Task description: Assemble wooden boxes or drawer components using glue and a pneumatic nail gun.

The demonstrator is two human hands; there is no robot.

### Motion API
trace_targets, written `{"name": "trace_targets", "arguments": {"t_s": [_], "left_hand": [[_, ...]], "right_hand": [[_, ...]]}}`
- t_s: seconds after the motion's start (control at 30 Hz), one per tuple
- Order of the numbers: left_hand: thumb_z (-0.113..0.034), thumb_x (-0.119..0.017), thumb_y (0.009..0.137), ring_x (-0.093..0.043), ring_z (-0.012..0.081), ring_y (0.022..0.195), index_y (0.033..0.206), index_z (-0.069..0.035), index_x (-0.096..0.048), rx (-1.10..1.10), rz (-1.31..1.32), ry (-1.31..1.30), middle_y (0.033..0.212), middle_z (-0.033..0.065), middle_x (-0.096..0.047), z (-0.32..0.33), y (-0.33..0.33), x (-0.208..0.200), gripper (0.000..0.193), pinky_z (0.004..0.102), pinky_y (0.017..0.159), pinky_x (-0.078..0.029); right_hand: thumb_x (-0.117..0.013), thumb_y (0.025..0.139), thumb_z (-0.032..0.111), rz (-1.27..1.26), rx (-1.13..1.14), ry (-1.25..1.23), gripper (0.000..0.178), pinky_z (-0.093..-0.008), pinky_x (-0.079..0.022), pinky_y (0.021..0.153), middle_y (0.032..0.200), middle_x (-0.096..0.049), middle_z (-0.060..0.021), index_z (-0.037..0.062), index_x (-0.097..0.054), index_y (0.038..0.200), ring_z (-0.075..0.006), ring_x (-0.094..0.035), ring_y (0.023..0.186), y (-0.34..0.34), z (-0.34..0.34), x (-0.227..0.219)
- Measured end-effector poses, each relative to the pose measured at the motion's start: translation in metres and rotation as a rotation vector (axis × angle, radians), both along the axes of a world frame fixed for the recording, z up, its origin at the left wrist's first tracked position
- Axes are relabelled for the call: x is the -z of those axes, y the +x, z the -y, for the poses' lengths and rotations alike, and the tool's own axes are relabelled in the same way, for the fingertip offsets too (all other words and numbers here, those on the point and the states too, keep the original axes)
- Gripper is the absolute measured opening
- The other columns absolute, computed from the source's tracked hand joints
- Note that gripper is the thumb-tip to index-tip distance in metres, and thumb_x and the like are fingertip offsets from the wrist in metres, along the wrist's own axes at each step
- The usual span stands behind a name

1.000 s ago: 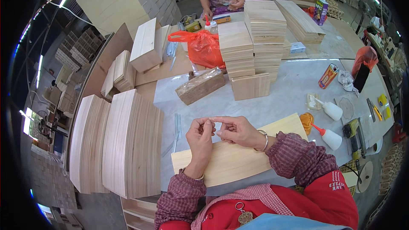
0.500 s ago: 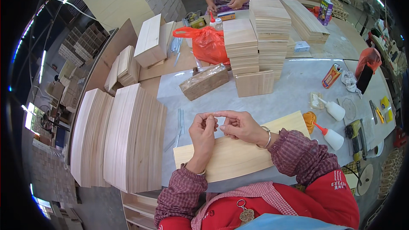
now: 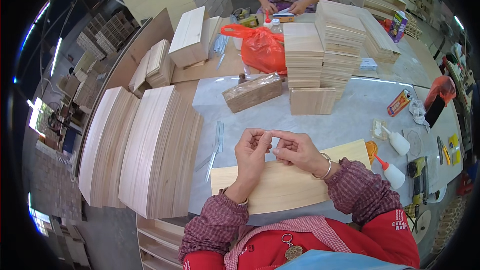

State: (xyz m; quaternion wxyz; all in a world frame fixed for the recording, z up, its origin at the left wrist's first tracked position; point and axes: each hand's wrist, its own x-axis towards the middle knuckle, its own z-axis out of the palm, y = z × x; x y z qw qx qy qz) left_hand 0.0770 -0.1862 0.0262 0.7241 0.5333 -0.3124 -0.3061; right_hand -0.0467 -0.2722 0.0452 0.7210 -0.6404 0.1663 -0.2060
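Bare gray table (image 3: 345, 115) lies open ahead of both hands. Beyond it a wrapped block (image 3: 252, 92) and stacked boards (image 3: 312, 65) stand in the way. 2 glue bottles (image 3: 395, 157) crowd the right; upright panels (image 3: 160, 150) wall the left.

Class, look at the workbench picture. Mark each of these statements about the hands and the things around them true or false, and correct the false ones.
1. Both hands meet fingertip to fingertip above the plank. True.
2. The left hand grips a glue bottle. False: both glue bottles stand untouched on the table, off to the right.
3. A bracelet circles the wrist of the right hand. True.
4. The red bag lies on the plank. False: it sits far back, beside the stacked boards.
5. Thin metal strips lie left of the hands. True.
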Motion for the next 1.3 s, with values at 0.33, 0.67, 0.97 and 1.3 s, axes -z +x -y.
{"name": "trace_targets", "arguments": {"t_s": [0.33, 0.67, 0.97, 1.3], "left_hand": [[-0.011, -0.059, 0.090, -0.052, 0.0100, 0.066, 0.093, -0.001, -0.055, 0.033, -0.094, 0.023, 0.074, 0.0046, -0.057, -0.0024, 0.0027, -0.0005, 0.011, 0.0213, 0.061, -0.044], [-0.014, -0.057, 0.093, -0.051, 0.0096, 0.063, 0.087, -0.004, -0.054, 0.058, -0.023, 0.012, 0.072, 0.0038, -0.057, -0.0021, -0.0003, -0.0032, 0.012, 0.0209, 0.059, -0.043], [-0.015, -0.054, 0.094, -0.052, 0.0100, 0.061, 0.086, -0.004, -0.054, 0.053, -0.072, 0.022, 0.072, 0.0041, -0.058, -0.0042, 0.0044, 0.0000, 0.014, 0.0215, 0.057, -0.043], [-0.015, -0.052, 0.096, -0.053, 0.0093, 0.064, 0.090, -0.005, -0.054, 0.100, -0.238, -0.080, 0.075, 0.0045, -0.058, -0.0033, 0.0072, 0.0023, 0.011, 0.0203, 0.058, -0.043]], "right_hand": [[-0.062, 0.082, 0.002, -0.035, 0.008, 0.025, 0.043, -0.0162, -0.036, 0.046, 0.065, -0.056, -0.0012, 0.0006, -0.056, 0.125, -0.0058, -0.046, 0.053, 0.0005, -0.0012, -0.0022], [-0.062, 0.082, -0.001, 0.030, -0.056, 0.079, 0.043, -0.0161, -0.040, 0.048, 0.069, -0.059, -0.0043, 0.0001, -0.056, 0.125, -0.0071, -0.048, 0.054, -0.0029, 0.0037, 0.0033], [-0.064, 0.082, 0.003, 0.030, -0.108, 0.141, 0.041, -0.0159, -0.037, 0.046, 0.067, -0.058, -0.0034, 0.0018, -0.059, 0.123, -0.0060, -0.046, 0.053, -0.0031, 0.0019, -0.0002], [-0.064, 0.084, 0.004, 0.037, -0.179, 0.159, 0.048, -0.0158, -0.039, 0.046, 0.071, -0.059, -0.0041, 0.0048, -0.053, 0.130, -0.0058, -0.048, 0.055, -0.0028, 0.0025, -0.0002]]}}
